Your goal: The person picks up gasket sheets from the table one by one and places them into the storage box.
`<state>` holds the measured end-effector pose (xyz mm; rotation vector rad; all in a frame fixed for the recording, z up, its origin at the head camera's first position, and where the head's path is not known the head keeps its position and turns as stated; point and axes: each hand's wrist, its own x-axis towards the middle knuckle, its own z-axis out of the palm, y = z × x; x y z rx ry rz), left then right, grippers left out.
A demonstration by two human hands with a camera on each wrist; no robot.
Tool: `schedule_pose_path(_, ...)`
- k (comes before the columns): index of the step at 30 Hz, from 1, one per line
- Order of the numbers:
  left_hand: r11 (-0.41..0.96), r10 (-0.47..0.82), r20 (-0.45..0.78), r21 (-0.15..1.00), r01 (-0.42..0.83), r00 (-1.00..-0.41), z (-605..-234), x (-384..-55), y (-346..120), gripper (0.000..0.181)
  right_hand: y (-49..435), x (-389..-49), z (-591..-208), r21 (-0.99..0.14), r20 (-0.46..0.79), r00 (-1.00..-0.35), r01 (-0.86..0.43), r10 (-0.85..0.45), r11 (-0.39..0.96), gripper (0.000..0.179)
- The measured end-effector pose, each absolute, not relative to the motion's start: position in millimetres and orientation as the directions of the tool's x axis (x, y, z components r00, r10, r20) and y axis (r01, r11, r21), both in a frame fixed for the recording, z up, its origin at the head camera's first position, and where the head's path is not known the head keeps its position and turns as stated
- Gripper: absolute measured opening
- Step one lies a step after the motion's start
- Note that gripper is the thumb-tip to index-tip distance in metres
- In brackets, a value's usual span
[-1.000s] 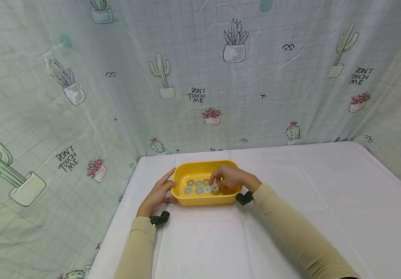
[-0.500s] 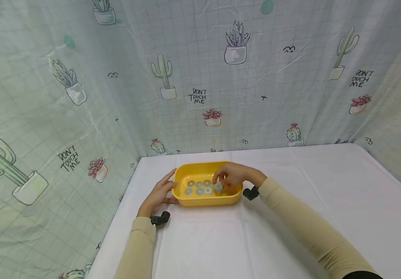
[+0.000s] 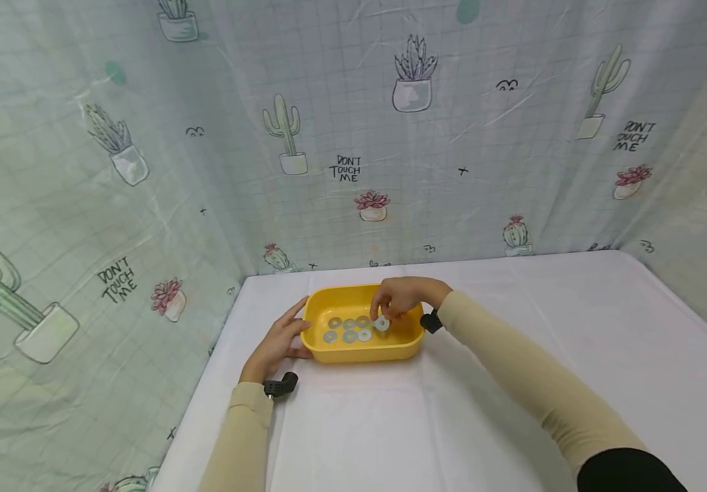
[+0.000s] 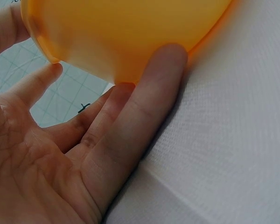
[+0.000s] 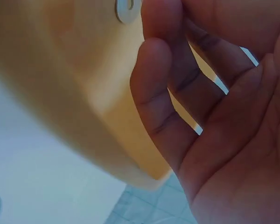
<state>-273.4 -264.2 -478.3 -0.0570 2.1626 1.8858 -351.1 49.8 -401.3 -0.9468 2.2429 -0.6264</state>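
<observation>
My left hand [image 3: 276, 347] grips the left end of a yellow plastic tray [image 3: 362, 354]. In the left wrist view one digit goes over the tray's rim and other fingers [image 4: 149, 84] lie against the outside of the wall [image 4: 130, 37]. My right hand [image 3: 404, 295] is inside the tray at its right part, fingers pointing down and pinching a flat metal washer [image 3: 378, 326]. In the right wrist view that washer [image 5: 126, 13] shows just beside the fingertips, partly cut by the frame's top. Several other silvery washers [image 3: 350, 336] lie in two rows on the tray's floor.
The tray stands on a white-covered table [image 3: 353, 424] near its back left. Behind and beside hangs a pale curtain [image 3: 451, 137] with printed cacti. A black wrist camera [image 3: 281, 386] sits on the left wrist, another black camera [image 3: 431, 321] on the right.
The right hand and the washer at its fingertips went a little right, then shifted back left and toward the tray's far side. The left hand and the tray stay in place.
</observation>
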Motion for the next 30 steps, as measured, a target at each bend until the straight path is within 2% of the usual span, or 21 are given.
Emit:
schedule_pose_path(7, 0.147, 0.148, -0.229, 0.967, -0.208, -0.962, -478, -274, -264, 0.063, 40, -355, -394, -0.601, -0.398, -0.538, -0.460, -0.743, 0.654, 0.039)
schedule_pose_path(18, 0.150, 0.156, -0.229, 0.967, -0.206, -0.961, -480, -275, -264, 0.061, 31, -363, -412, -0.569, -0.487, -0.517, -0.424, -0.704, 0.705, 0.040)
schedule_pose_path(23, 0.149, 0.155, -0.233, 0.966, -0.210, -0.960, -480, -275, -264, 0.062, 28, -361, -416, -0.552, -0.497, -0.535, -0.413, -0.683, 0.724, 0.036)
schedule_pose_path(30, 0.151, 0.149, -0.229, 0.967, -0.207, -0.962, -479, -274, -264, 0.062, 28, -355, -416, -0.503, -0.481, -0.600, -0.408, -0.639, 0.762, 0.018)
